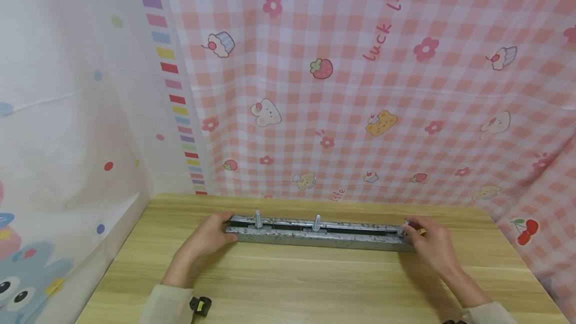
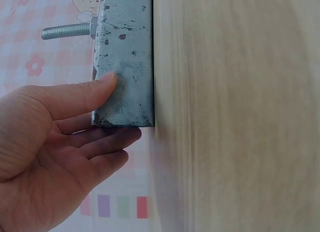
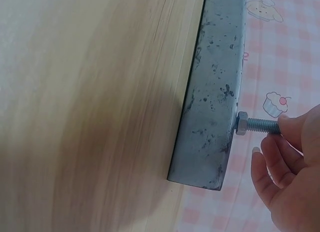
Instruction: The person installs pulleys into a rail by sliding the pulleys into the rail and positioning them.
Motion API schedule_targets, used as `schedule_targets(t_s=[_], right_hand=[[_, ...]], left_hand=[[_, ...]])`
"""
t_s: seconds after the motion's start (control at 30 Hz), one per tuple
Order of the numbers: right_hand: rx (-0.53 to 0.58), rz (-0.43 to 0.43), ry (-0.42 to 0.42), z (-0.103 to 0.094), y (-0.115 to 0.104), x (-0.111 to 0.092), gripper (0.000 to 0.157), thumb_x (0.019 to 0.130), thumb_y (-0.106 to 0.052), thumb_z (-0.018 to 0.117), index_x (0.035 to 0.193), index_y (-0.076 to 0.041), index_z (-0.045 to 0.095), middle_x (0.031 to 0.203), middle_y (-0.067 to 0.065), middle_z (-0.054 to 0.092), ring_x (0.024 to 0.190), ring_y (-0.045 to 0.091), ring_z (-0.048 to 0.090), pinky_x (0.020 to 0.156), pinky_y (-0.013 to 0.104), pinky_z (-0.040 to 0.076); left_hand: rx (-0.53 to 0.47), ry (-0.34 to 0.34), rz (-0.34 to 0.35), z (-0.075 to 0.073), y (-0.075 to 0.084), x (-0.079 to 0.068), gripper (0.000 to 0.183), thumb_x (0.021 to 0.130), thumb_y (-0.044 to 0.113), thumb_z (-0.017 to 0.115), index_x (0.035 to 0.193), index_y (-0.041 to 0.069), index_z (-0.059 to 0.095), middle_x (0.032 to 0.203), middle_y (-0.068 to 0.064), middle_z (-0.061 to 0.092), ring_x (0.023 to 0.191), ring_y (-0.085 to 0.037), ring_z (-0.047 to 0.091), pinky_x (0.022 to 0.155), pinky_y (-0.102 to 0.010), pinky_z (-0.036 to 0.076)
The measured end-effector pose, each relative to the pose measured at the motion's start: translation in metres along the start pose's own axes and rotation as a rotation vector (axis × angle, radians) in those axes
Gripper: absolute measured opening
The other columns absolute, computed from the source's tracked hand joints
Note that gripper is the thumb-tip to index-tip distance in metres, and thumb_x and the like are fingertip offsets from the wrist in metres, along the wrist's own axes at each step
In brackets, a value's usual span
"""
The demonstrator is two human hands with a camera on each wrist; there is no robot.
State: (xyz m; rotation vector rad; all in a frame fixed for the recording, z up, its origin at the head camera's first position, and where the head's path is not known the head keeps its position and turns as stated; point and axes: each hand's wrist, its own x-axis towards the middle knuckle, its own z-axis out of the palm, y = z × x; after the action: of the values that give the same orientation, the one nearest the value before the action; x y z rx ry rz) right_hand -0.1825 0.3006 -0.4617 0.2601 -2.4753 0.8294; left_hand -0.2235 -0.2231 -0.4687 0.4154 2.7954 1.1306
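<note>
A scuffed grey metal channel (image 1: 288, 236) lies lengthwise on the wooden table, its slot facing up. Two threaded bolts, a left one (image 1: 258, 219) and a middle one (image 1: 317, 223), stand upright in the slot. My left hand (image 1: 209, 234) grips the channel's left end, the thumb (image 2: 95, 95) against its front face and the fingers behind and under the end. At the other end my right hand (image 1: 433, 244) pinches the tip of a third bolt (image 3: 262, 125) between thumb and fingers. A hex nut (image 3: 242, 123) sits on that bolt close to the channel's slotted side.
The wooden tabletop (image 1: 306, 284) extends in front of the channel. A pink checked cloth (image 1: 351, 94) hangs right behind the table, and a white patterned cloth (image 1: 81, 114) hangs on the left.
</note>
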Motion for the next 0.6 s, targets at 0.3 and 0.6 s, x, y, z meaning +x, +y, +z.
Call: schedule_targets(t_s=[0.3,0.6], right_hand=[[0.020,0.013,0.003,0.0046,-0.0015,0.0005,0.021,0.088,0.007,0.079,0.109,0.006,0.076,0.089,0.009,0.073,0.077,0.004,0.060,0.058,0.016,0.049],[0.028,0.003,0.022,0.0092,-0.0055,0.0021,0.021,0.087,0.008,0.079,0.108,0.005,0.077,0.089,0.010,0.074,0.077,0.002,0.061,0.061,0.011,0.048]], left_hand=[[-0.004,-0.001,0.001,0.0003,0.0012,-0.0015,0.060,0.088,-0.001,0.080,0.141,-0.017,0.054,0.141,-0.032,0.059,0.135,-0.047,0.053,0.113,-0.059,0.044],[0.000,-0.004,0.000,0.0013,-0.0011,0.0007,0.061,0.089,-0.001,0.079,0.142,-0.016,0.053,0.142,-0.032,0.058,0.136,-0.046,0.053,0.114,-0.058,0.044]])
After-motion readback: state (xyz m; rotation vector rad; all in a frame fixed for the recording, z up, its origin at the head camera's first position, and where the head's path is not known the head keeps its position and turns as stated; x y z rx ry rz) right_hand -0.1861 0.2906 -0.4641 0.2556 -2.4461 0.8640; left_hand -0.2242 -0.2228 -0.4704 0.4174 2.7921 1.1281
